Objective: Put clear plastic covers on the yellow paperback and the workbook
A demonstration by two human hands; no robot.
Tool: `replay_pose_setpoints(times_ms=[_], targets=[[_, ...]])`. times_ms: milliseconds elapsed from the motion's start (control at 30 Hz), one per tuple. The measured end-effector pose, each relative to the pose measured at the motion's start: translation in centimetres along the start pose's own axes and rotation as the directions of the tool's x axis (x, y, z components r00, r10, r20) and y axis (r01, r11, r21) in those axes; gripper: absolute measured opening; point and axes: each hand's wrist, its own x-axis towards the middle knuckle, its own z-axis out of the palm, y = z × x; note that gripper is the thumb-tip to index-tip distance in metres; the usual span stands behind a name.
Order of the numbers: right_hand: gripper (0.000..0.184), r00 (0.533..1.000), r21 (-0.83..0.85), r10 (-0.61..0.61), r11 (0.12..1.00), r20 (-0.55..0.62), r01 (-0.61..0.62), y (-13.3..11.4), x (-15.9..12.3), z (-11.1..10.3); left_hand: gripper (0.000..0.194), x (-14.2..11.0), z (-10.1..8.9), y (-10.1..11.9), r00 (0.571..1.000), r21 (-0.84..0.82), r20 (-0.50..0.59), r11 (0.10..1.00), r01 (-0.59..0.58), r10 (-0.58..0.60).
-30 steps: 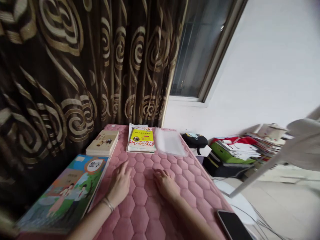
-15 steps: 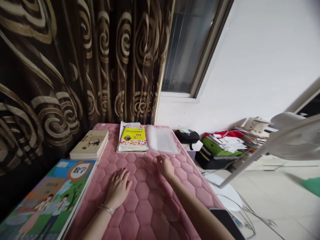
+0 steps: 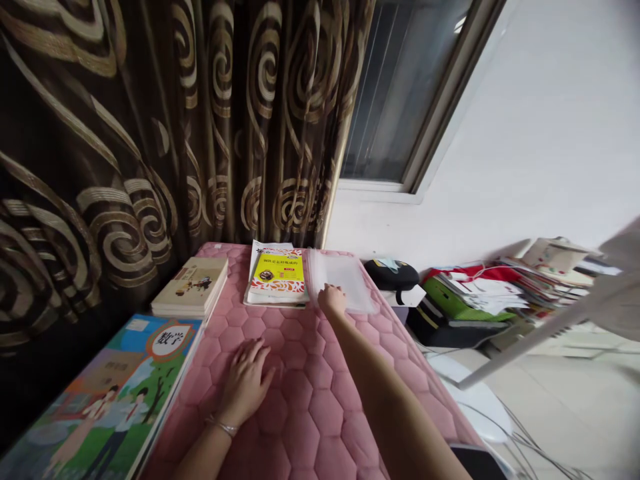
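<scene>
My left hand (image 3: 246, 380) lies flat and open on the pink quilted table cover (image 3: 310, 407), fingers spread, a bracelet on the wrist. My right hand (image 3: 332, 299) is stretched forward and rests on the near edge of a clear plastic folder (image 3: 341, 279) at the far side of the table; its fingers are curled on the folder's edge. Just left of the folder lies a yellow-covered book (image 3: 277, 272) on top of other books.
A beige book stack (image 3: 193, 285) and a large colourful textbook (image 3: 107, 393) lie along the left by the dark patterned curtain (image 3: 150, 133). Right of the table are a black case (image 3: 393, 273), piled papers (image 3: 495, 293), a white fan (image 3: 575, 307) and floor cables.
My right hand has reached forward from the middle of the table to the clear folder. My left hand has stayed flat on the cover.
</scene>
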Motion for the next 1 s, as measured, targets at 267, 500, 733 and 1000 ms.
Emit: replay_pose_setpoints(times_ms=[267,500,733,1000], targets=[[0.033,0.993,-0.052,-0.005,0.999,-0.118,-0.001,2.5,-0.5,-3.1,0.033,0.0,0.1,-0.2,1.000,-0.024,-0.005,1.000,-0.004,0.004],[0.029,0.915,-0.020,-0.297,0.953,-0.273,0.303,5.4,-8.4,-6.8,0.033,0.1,0.3,-0.5,0.998,-0.049,-0.049,0.998,-0.030,0.028],[0.028,0.544,0.120,-0.771,0.537,-0.331,0.835,5.2,-26.1,-4.0,0.030,0.2,0.6,-0.8,0.997,-0.112,-0.080,0.993,-0.026,0.018],[0.027,0.598,0.429,-0.801,0.528,-0.036,0.733,3.8,-31.2,-5.3,0.026,0.5,0.2,-1.1,0.994,-0.203,-0.107,0.979,-0.015,-0.007]])
